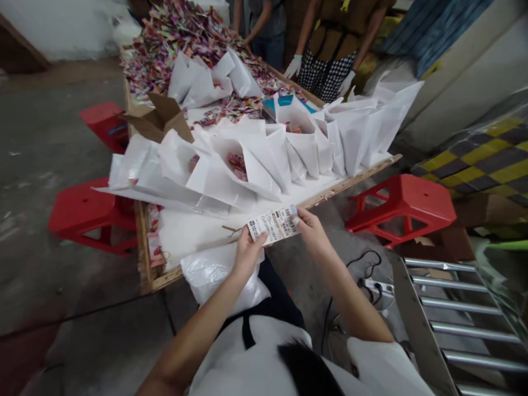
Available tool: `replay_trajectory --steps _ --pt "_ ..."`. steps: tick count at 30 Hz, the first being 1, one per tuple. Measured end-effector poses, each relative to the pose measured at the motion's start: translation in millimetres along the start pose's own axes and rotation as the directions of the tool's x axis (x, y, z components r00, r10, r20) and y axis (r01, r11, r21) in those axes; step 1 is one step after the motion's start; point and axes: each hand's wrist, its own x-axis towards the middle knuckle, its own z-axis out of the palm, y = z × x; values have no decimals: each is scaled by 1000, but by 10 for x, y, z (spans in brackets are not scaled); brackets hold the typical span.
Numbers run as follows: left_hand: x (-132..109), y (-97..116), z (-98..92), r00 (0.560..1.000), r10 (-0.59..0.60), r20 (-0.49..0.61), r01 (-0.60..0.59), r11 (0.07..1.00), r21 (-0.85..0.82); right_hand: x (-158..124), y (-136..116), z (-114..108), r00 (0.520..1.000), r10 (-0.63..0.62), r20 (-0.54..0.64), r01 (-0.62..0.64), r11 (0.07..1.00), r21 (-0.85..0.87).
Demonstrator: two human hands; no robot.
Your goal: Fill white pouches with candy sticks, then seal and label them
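Observation:
A white shipping label (273, 224) with printed text and barcodes is stretched between my two hands above the table's near edge. My left hand (248, 252) pinches its left end between thumb and fingers. At the label's right end, my right hand (310, 231) grips the corner beside a small blue patch. Below my left hand, a white plastic mailer bag (223, 275) rests over my lap against the table edge. Just beyond the label stand several open white bags (256, 165); colourful wrapped pieces show inside some of them.
A large heap of small wrapped packets (185, 38) covers the table's far end. An open cardboard box (159, 118) sits at the left. Red stools (88, 212) flank the table. A roller conveyor (462, 313) stands at my right, near cables. Other people stand beyond, one with gloved hands (293, 66).

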Motion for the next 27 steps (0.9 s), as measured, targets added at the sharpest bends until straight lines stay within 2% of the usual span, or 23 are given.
replay_trajectory --steps 3,5,7,10,14,16,19,21,22,24,26,27 --pt "-106 115 -129 995 24 -99 -27 999 -26 -226 101 363 984 142 109 -166 950 263" --pt "-201 182 -280 991 60 -122 -61 998 -1 -327 125 491 951 202 233 -276 895 350" --pt "-299 229 -407 981 120 -151 -113 992 51 -414 132 579 928 210 309 -321 871 372" --pt "-453 262 -495 970 185 -161 -158 974 164 -527 121 724 924 169 342 -280 909 309" --pt "-650 271 -525 976 178 -128 -146 963 226 -645 42 951 937 109 333 -197 951 240" --pt "-714 294 -596 975 172 -139 -139 966 220 -696 -15 986 937 77 341 -172 951 257" --pt "-743 392 -850 948 206 -242 -162 968 190 -744 -35 778 955 4 298 -107 938 331" --pt "-725 500 -1099 893 260 -367 -204 961 184 -747 44 462 980 -25 196 -38 950 310" --pt "-712 558 -1231 858 290 -424 -228 955 191 -742 114 276 990 -17 142 -14 977 214" --pt "-683 664 -1479 793 358 -492 -282 933 224 -732 293 -76 998 34 55 -28 995 -95" --pt "-660 729 -1678 755 432 -492 -325 900 292 -725 470 -303 996 85 -38 -93 918 -386" --pt "-650 741 -1757 736 473 -485 -338 877 342 -721 534 -340 992 98 -75 -123 868 -481"
